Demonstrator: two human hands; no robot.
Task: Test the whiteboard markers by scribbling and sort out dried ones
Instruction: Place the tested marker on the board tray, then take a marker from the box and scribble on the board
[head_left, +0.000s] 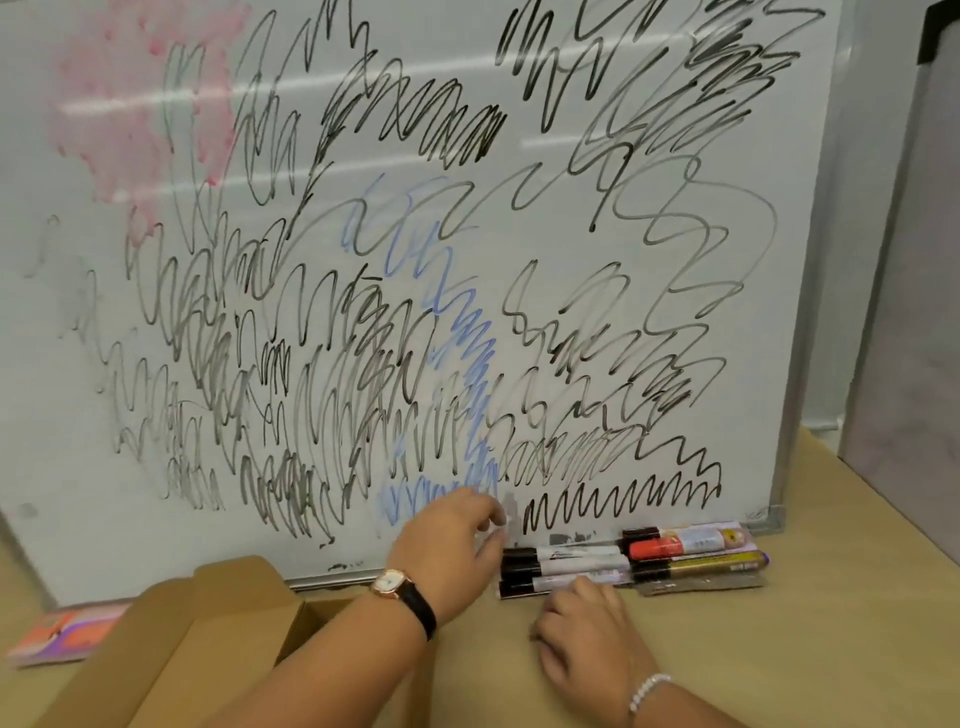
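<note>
Gripping nothing with the loose left hand (457, 540), fingering the nearest of the markers (623, 564) at the foot of the whiteboard (748, 405) with the right hand (584, 634) (pinched or merely touched: cannot tell). Seemingly choosing the next to test; then lifting, uncapping, scribbling.

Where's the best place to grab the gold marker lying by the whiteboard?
Probably its right end: the gold marker lies flat, wedged between the red-capped marker and a silver-grey marker, so that end looks freest. Come from the right with the right hand, fingers pinching top and bottom.
</note>
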